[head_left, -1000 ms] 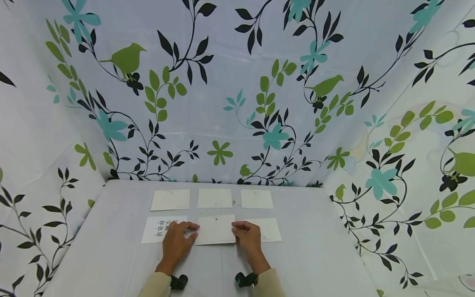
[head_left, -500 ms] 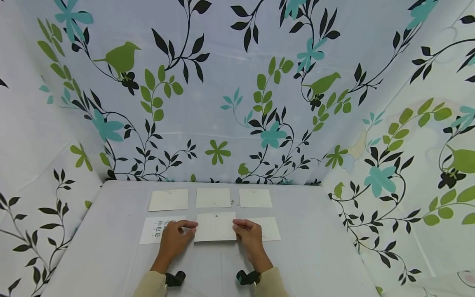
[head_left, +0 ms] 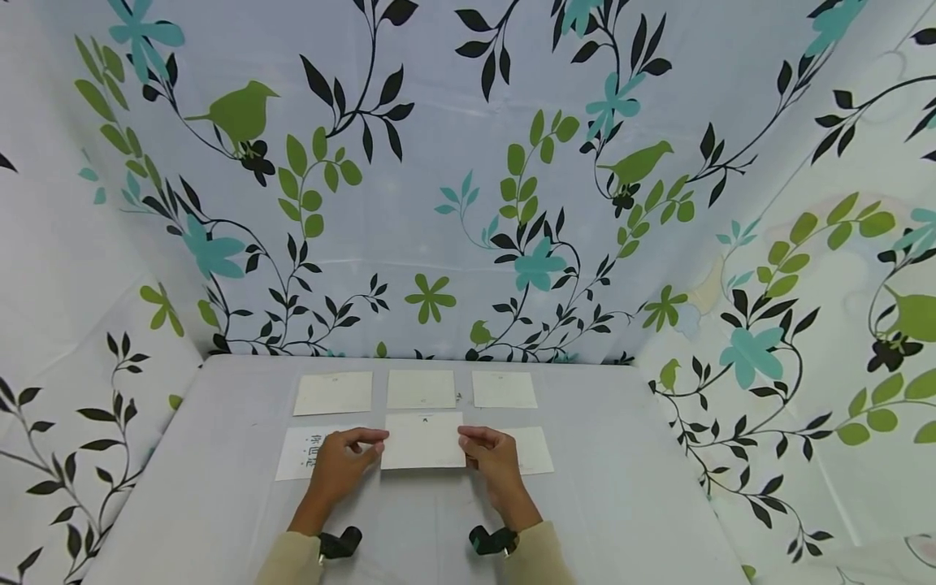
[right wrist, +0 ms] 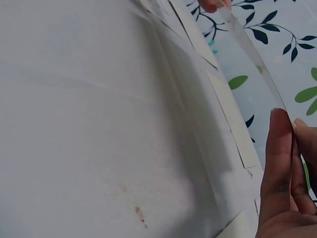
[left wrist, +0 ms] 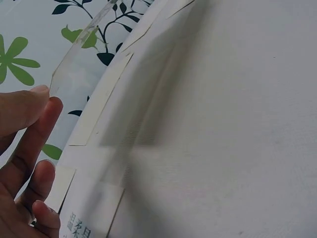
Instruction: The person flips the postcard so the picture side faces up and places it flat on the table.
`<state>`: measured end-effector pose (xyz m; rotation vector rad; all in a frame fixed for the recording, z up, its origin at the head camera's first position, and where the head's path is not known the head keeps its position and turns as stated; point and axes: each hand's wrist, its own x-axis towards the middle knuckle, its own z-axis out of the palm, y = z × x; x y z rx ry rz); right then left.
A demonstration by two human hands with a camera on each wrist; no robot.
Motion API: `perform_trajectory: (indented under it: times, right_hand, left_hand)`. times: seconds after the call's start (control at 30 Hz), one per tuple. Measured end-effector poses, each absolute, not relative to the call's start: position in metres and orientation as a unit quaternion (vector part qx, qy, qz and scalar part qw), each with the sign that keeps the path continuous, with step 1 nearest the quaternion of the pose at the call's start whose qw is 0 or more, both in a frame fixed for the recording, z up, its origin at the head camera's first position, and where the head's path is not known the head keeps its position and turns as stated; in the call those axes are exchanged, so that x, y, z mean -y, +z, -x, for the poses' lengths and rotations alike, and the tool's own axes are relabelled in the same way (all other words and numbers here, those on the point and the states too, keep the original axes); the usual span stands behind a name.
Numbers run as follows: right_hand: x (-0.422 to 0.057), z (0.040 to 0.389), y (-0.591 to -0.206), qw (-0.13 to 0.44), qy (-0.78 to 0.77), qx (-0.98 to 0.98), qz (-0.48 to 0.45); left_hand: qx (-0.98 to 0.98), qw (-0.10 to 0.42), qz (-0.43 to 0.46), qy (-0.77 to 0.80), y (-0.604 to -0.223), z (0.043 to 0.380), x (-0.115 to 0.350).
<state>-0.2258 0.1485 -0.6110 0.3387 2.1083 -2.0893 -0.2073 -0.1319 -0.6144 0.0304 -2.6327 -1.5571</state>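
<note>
Both hands hold one cream paper card [head_left: 424, 443] by its left and right edges, raised off the table at the middle of the front row. My left hand [head_left: 342, 467] pinches the left edge between thumb and fingers; the left wrist view shows that thumb [left wrist: 25, 106] against the thin edge of the card [left wrist: 74, 52]. On the opposite side my right hand [head_left: 499, 465] pinches the right edge, with finger and thumb meeting on the card [right wrist: 252, 49] in the right wrist view. The card's shadow falls on the table below.
A white card with printed characters [head_left: 295, 452] lies partly behind the left hand. Another card [head_left: 534, 451] lies beyond the right hand. Three cream cards, left [head_left: 332, 394], middle [head_left: 420, 390] and right [head_left: 504, 390], form the back row on the white-covered table [head_left: 629, 487].
The held card has risen and shifted slightly away from the person, its shadow now showing below its front edge. Both hands have moved with it. The other cards stay in place.
</note>
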Motion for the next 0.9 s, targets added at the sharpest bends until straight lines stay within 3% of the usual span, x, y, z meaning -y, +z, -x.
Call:
perform_trajectory:
  times: [0.37,0.9]
  right_hand:
    - [-0.158,0.232,-0.602,0.106,-0.685,-0.717,-0.079]
    - [-0.154,0.234,-0.599,0.085,-0.677,-0.729,-0.057]
  left_hand:
    - [0.870,0.042,0.000,-0.491,-0.599,0.209,0.137]
    - [0.861,0.062,-0.014,-0.505,-0.596,0.209,0.135]
